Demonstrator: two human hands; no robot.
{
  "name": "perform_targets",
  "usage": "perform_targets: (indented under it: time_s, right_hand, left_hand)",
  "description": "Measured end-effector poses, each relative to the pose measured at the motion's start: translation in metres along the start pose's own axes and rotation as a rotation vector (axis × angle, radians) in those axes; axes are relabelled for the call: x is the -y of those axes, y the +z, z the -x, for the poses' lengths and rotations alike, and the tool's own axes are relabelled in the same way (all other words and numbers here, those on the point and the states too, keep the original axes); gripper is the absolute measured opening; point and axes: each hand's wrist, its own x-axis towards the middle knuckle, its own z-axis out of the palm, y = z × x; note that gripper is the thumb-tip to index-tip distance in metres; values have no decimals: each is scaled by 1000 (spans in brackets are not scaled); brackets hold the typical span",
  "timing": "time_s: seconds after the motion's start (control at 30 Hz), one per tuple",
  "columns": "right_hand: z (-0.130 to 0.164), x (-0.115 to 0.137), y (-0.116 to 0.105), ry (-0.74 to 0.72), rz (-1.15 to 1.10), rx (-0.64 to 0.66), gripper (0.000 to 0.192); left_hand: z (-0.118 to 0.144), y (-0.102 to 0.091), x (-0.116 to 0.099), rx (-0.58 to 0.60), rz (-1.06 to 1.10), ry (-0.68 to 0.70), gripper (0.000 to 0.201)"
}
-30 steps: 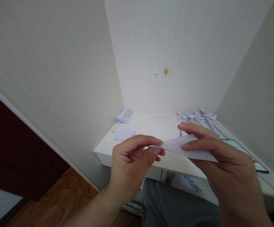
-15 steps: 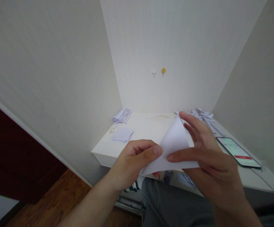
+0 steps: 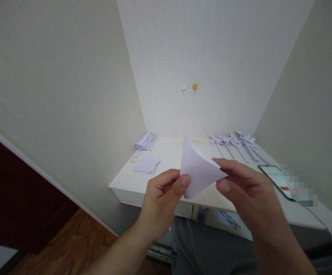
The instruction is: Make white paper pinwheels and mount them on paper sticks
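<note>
A white folded paper [image 3: 197,168], triangular with a point standing up, hangs in the air in front of the desk's near edge. My left hand [image 3: 161,202] pinches its left edge between thumb and fingers. My right hand [image 3: 247,194] grips its right corner with thumb below and fingers on top. Both hands hold the paper above my lap, short of the pale desk [image 3: 174,156].
On the desk lie a stack of small paper squares [image 3: 147,164], a bundle of folded strips [image 3: 146,141], several paper pinwheels [image 3: 234,143] at the back right, and a phone [image 3: 276,181] with a white cable [image 3: 329,233]. White walls close in on three sides; wooden floor lies lower left.
The paper went from a flat, stretched strip to a folded triangle with its point up. My hands came closer together, and the view shifted slightly right.
</note>
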Motion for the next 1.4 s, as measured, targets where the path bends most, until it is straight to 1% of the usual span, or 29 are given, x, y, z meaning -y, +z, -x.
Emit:
perform_targets:
  time_s: [0.13, 0.2, 0.3, 0.37, 0.47, 0.6, 0.7, 0.83, 0.93, 1.0, 1.07, 1.13, 1.2, 1.23, 1.3, 1.33, 1.4]
  right_hand:
    - [2, 6, 3, -12, 132, 38, 14]
    - [1, 8, 2, -3, 192, 44, 12]
    - [0, 9, 1, -14, 285, 82, 10]
    - [-1, 10, 2, -39, 338, 117, 12]
    - [-1, 13, 3, -71, 374, 144, 14]
    - [1, 13, 2, -54, 395, 124, 14]
    - [2, 11, 0, -33, 413, 100, 15]
    - [1, 10, -1, -41, 417, 95, 15]
    - [-2, 9, 0, -91, 404, 84, 11]
    - [-3, 7, 0, -149, 393, 63, 8]
    - [-3, 5, -2, -194, 386, 22, 9]
    - [-4, 2, -4, -203, 375, -15, 15]
    - [-5, -3, -5, -145, 306, -70, 16]
    - [-6, -5, -6, -82, 235, -104, 16]
    - [-10, -11, -7, 107, 32, -150, 19]
    - [-13, -14, -7, 216, -78, -133, 24]
    - [-17, -19, -9, 412, -241, -23, 37]
  left_hand:
    - [1, -1, 4, 91, -15, 4, 23]
    - [-1, -4, 5, 104, -26, 12, 22]
    - [-5, -8, 0, 41, -57, 48, 28]
    - [-6, -8, -6, -2, -58, 59, 23]
    - [-5, -6, -14, -22, 7, 63, 14]
    - [-5, -4, -19, -30, 83, 82, 4]
    - [-5, -3, -20, -38, 83, 95, 9]
    - [-5, -3, -21, -65, 25, 105, 17]
    - [-5, -5, -21, -69, -16, 118, 21]
    - [-5, -7, -21, -50, -39, 139, 14]
    - [-6, -10, -20, -27, -83, 178, 7]
    - [-7, -12, -18, -5, -136, 228, 14]
    - [-6, -13, -14, 6, -165, 299, 21]
    - [-6, -14, -11, 7, -174, 340, 23]
    - [-4, -15, -4, 0, -206, 436, 29]
    - [-3, -15, 1, -3, -231, 486, 32]
    - [-2, -16, 10, 3, -292, 578, 39]
